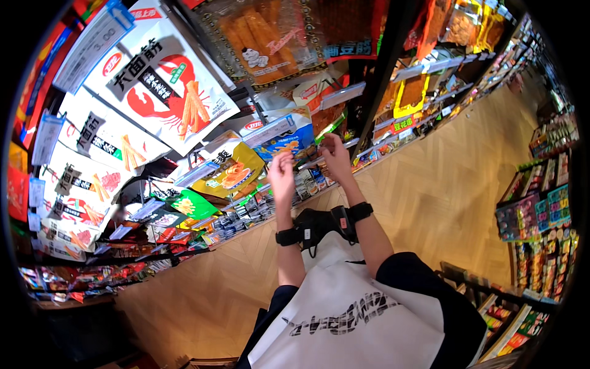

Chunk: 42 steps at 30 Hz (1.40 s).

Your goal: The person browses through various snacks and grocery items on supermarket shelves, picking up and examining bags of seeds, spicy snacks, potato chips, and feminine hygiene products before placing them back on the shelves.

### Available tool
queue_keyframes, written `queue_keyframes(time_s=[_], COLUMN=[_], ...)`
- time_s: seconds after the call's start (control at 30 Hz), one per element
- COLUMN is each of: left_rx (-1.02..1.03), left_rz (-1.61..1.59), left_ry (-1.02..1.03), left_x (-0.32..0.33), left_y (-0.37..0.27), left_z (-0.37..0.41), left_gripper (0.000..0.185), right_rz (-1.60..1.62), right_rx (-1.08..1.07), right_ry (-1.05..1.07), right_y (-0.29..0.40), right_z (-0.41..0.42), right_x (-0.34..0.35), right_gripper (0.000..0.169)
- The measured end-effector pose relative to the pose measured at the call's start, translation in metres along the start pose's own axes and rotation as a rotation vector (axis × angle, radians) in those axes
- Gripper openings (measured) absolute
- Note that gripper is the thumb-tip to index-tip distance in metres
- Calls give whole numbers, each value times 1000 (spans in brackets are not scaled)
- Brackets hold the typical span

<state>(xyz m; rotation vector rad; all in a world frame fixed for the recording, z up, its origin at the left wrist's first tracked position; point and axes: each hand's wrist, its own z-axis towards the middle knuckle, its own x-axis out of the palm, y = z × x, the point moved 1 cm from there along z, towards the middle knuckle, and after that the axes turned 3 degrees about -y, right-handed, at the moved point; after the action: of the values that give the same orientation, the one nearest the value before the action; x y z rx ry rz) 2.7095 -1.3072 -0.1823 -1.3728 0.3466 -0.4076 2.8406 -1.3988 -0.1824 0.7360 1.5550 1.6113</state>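
Observation:
Before the shelf wall, my left hand [281, 174] is raised with its fingers curled at the lower edge of a blue snack bag [295, 138]. Whether the fingertips touch the bag is unclear. My right hand [336, 156] is held up just to the right, fingers bent inward near the bag's right side. No object shows plainly in either hand. The blue bag hangs behind a clear price-tag holder [269, 131]. Left of my left hand hangs a yellow snack bag [228, 168]. A dark strap with a small device circles each wrist.
Large white snack bags [170, 87] hang on the left, with price tags [94, 48] jutting out. Above is a clear-windowed packet [262, 41] of brown strips. A dark upright post [385, 69] divides the shelving. Wood flooring [415, 184] separates it from display racks [544, 207] on the right.

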Motion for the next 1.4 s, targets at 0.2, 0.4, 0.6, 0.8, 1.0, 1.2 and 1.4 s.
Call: queue_keyframes(time_s=[0.2,0.4,0.6,0.8,1.0,1.2,1.4], left_rx=[32,-127,-111,-90,-25,-59,-44], left_rz=[9,-198,-201,-97,97,88,20], left_ry=[332,266,210,134,-30,-139,-170], left_x=[66,86,87,99,112,122,126], left_y=[-10,-8,7,3,15,22,22], left_z=[-2,7,21,36,46,54,58], left_gripper=[38,52,53,56,56,56,55], right_rz=[-22,-79,18,38,-275,-261,-44], right_rx=[-14,17,10,-53,-150,-274,-335], right_ry=[-111,-175,-120,-70,-87,-20,-74], right_y=[-18,-24,-26,-12,6,-4,15], right_z=[3,4,23,61,91,104,107], right_x=[-51,-84,-70,-63,-72,-66,-64], right_gripper=[30,30,31,37,50,65,62])
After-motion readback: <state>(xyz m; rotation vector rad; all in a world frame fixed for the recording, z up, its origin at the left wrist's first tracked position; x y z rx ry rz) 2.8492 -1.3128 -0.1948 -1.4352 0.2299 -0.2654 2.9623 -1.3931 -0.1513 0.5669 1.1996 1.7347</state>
